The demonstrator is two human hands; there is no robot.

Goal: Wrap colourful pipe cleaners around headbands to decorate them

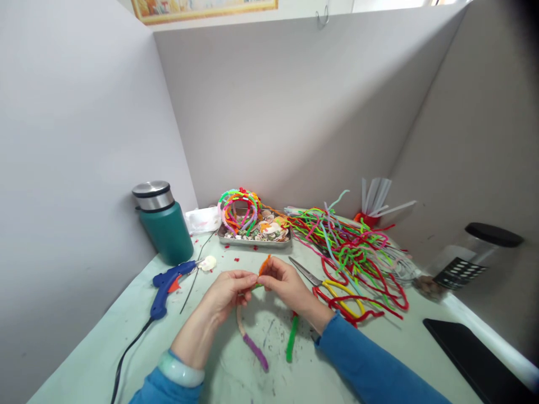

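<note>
My left hand (229, 290) is closed in a pinch, its thumb and fingertips on a fuzzy pipe cleaner strand. Right beside it, my right hand (286, 280) pinches the same area, and an orange pipe cleaner piece (265, 265) pokes up at its fingertips. A bit of green shows between the two hands. Below the left hand hangs a pale pink and purple pipe cleaner end (255, 352). Under the right hand a green pipe cleaner end (292, 339) shows, with red at its top. The fingers hide how these pieces join.
Yellow-handled scissors (314, 278) lie right of my hands, before a heap of coloured pipe cleaners (349, 241). A metal tray (256, 243) holds shells and coloured rings. Left are a blue glue gun (162, 292) and green bottle (168, 233). A jar (463, 264) and black slab (471, 353) stand right.
</note>
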